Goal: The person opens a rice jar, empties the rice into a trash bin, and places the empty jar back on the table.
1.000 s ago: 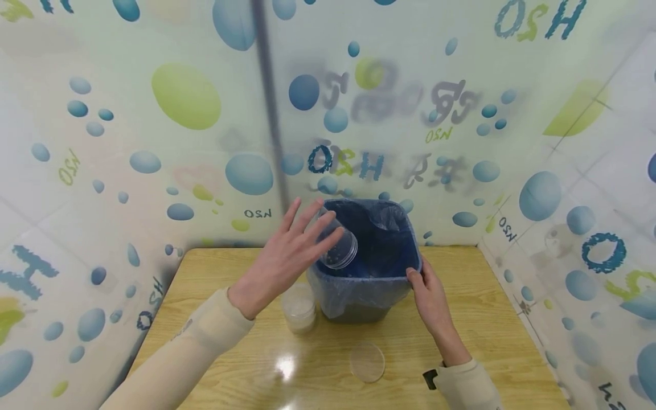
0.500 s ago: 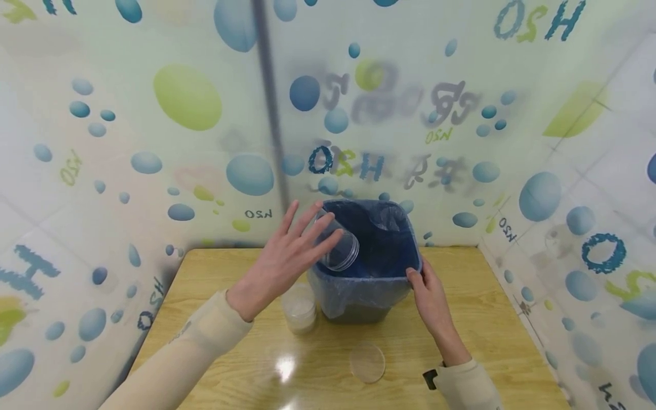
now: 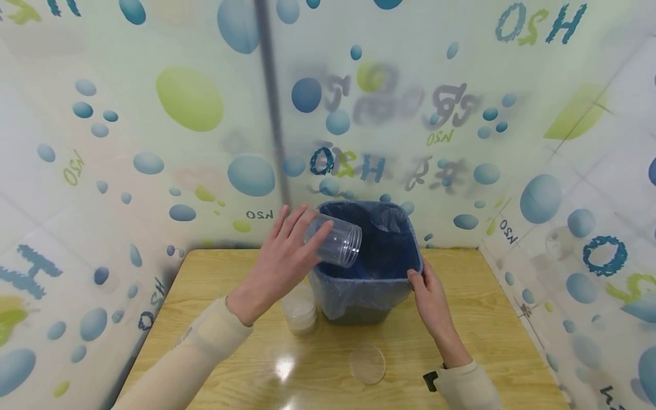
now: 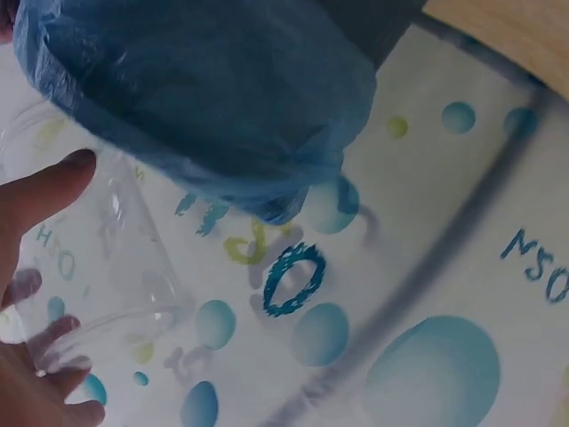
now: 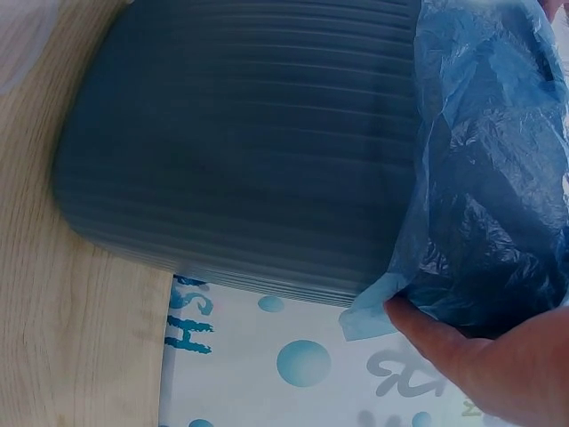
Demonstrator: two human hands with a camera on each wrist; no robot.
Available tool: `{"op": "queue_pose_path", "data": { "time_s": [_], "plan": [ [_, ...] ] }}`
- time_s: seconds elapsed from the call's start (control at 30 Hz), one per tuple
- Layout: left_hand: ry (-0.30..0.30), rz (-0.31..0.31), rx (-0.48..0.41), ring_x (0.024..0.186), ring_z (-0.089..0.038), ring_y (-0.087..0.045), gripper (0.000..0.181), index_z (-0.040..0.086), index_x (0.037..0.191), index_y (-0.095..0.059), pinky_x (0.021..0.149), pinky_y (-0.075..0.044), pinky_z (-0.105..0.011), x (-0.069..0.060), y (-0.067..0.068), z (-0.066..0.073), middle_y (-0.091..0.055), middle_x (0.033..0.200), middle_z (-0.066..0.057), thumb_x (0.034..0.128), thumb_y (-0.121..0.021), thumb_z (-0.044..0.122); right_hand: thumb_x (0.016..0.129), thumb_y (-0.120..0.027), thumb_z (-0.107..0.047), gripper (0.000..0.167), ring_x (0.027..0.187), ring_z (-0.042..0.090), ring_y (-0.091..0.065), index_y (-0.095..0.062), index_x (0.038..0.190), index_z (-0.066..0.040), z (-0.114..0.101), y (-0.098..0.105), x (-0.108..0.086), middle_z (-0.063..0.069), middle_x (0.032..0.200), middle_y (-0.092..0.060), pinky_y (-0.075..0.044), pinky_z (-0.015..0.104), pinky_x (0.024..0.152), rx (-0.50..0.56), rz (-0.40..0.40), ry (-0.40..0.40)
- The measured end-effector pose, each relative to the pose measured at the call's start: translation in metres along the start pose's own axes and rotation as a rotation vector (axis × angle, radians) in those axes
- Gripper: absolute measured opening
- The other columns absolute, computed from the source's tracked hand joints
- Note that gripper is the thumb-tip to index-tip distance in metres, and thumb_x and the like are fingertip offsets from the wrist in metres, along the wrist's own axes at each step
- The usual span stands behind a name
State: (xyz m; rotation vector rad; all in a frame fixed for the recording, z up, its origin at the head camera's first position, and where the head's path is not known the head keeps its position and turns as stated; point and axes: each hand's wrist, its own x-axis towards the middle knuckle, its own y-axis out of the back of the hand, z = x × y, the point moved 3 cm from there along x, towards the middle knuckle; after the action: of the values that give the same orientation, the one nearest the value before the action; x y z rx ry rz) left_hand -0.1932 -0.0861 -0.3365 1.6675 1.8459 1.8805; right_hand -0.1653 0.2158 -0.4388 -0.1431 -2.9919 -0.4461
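Note:
A clear jar (image 3: 335, 241) lies tilted on its side over the left part of a bin (image 3: 359, 312) lined with a blue bag (image 3: 379, 287). My left hand (image 3: 279, 259) holds the jar from the left, its mouth facing right over the bin's opening. The left wrist view shows my left hand (image 4: 36, 294) with thumb and fingers around the clear jar (image 4: 133, 240). With thumb on the rim, my right hand (image 3: 433, 302) grips the bin's right front corner. In the right wrist view, my right hand (image 5: 498, 356) holds the bag-covered edge.
Left of the bin stands another clear container (image 3: 299, 313) with pale contents. A round clear disc (image 3: 367, 363) lies on the wooden table (image 3: 425, 353) in front of the bin. Patterned walls (image 3: 205, 159) rise behind and at both sides.
The jar in my left hand has turned to lie more nearly level, showing more of its side, and my left fingers have come closer around it. My right hand stays on the bin's rim.

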Motion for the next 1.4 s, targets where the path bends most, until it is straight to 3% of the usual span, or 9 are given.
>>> {"op": "queue_pose_path", "data": {
  "time_s": [0.13, 0.47, 0.6, 0.77, 0.87, 0.93, 1.07, 1.3, 1.4],
  "plan": [
    [0.081, 0.079, -0.109, 0.140, -0.047, -0.043, 0.088, 0.006, 0.145, -0.052, 0.119, -0.031, -0.059, -0.008, -0.004, -0.004, -0.049, 0.146, -0.027, 0.0719, -0.097, 0.027, 0.112, -0.041, -0.023, 0.057, 0.149, 0.035, -0.036, -0.025, 0.164, -0.005, -0.002, 0.000, -0.001, 0.017, 0.165, -0.033, -0.030, 0.053, 0.120, 0.007, -0.007, 0.011],
    [0.242, 0.250, -0.305, 0.139, -0.046, -0.044, 0.089, 0.001, 0.144, -0.050, 0.120, -0.031, -0.055, -0.034, -0.014, -0.005, -0.050, 0.146, -0.027, 0.0731, -0.096, 0.030, 0.112, -0.042, -0.024, 0.057, 0.150, 0.034, -0.035, -0.026, 0.163, -0.003, -0.001, 0.000, 0.000, 0.017, 0.165, -0.032, -0.030, 0.051, 0.120, 0.001, 0.002, -0.004],
    [0.323, 0.334, -0.381, 0.136, -0.047, -0.048, 0.094, -0.004, 0.144, -0.049, 0.115, -0.038, -0.055, -0.045, -0.019, -0.004, -0.053, 0.141, -0.027, 0.0698, -0.096, 0.029, 0.112, -0.042, -0.022, 0.057, 0.150, 0.035, -0.035, -0.026, 0.163, -0.003, 0.000, 0.000, -0.001, 0.019, 0.165, -0.032, -0.030, 0.052, 0.120, -0.005, 0.006, -0.004],
    [0.474, 0.392, -0.457, 0.130, -0.041, -0.053, 0.096, 0.000, 0.153, -0.042, 0.104, -0.049, -0.051, -0.064, -0.023, -0.004, -0.054, 0.141, -0.025, 0.0839, -0.083, 0.052, 0.112, -0.043, -0.022, 0.056, 0.149, 0.035, -0.037, -0.027, 0.163, -0.004, 0.001, 0.000, -0.002, 0.018, 0.164, -0.034, -0.031, 0.052, 0.120, 0.003, 0.010, 0.007],
    [0.551, 0.446, -0.503, 0.127, -0.038, -0.054, 0.094, 0.001, 0.155, -0.043, 0.106, -0.047, -0.039, -0.077, -0.025, -0.004, -0.054, 0.140, -0.024, 0.0881, -0.073, 0.060, 0.112, -0.042, -0.023, 0.056, 0.148, 0.035, -0.038, -0.028, 0.163, -0.006, 0.002, 0.000, -0.003, 0.017, 0.164, -0.036, -0.032, 0.052, 0.118, -0.009, 0.012, 0.016],
    [0.595, 0.482, -0.528, 0.126, -0.039, -0.054, 0.094, 0.001, 0.153, -0.045, 0.108, -0.043, -0.032, -0.086, -0.027, -0.005, -0.055, 0.139, -0.025, 0.0874, -0.075, 0.060, 0.112, -0.042, -0.023, 0.056, 0.148, 0.035, -0.039, -0.028, 0.163, -0.006, 0.002, 0.001, -0.003, 0.017, 0.164, -0.036, -0.033, 0.052, 0.118, -0.011, 0.011, 0.017],
    [0.713, 0.489, -0.577, 0.124, -0.038, -0.056, 0.091, 0.002, 0.150, -0.049, 0.107, -0.039, -0.026, -0.109, -0.032, -0.006, -0.058, 0.138, -0.023, 0.0822, -0.085, 0.050, 0.112, -0.042, -0.023, 0.056, 0.148, 0.036, -0.037, -0.026, 0.163, -0.005, 0.000, 0.002, -0.002, 0.019, 0.164, -0.035, -0.032, 0.053, 0.118, -0.013, 0.007, 0.004],
    [0.992, 0.393, -0.645, 0.113, -0.037, -0.060, 0.087, 0.001, 0.146, -0.052, 0.100, -0.041, -0.052, -0.153, -0.042, -0.005, -0.062, 0.134, -0.021, 0.0709, -0.092, 0.015, 0.113, -0.042, -0.025, 0.057, 0.149, 0.034, -0.036, -0.025, 0.164, -0.005, -0.002, 0.001, -0.002, 0.017, 0.165, -0.033, -0.032, 0.052, 0.119, -0.008, 0.001, -0.007],
    [1.078, 0.361, -0.675, 0.111, -0.035, -0.061, 0.086, 0.000, 0.146, -0.051, 0.102, -0.041, -0.051, -0.170, -0.047, -0.005, -0.062, 0.133, -0.020, 0.0716, -0.092, 0.013, 0.113, -0.041, -0.026, 0.057, 0.150, 0.034, -0.035, -0.025, 0.164, -0.006, -0.002, 0.000, -0.002, 0.016, 0.165, -0.033, -0.031, 0.052, 0.119, -0.004, 0.002, -0.006]
  ]
}}
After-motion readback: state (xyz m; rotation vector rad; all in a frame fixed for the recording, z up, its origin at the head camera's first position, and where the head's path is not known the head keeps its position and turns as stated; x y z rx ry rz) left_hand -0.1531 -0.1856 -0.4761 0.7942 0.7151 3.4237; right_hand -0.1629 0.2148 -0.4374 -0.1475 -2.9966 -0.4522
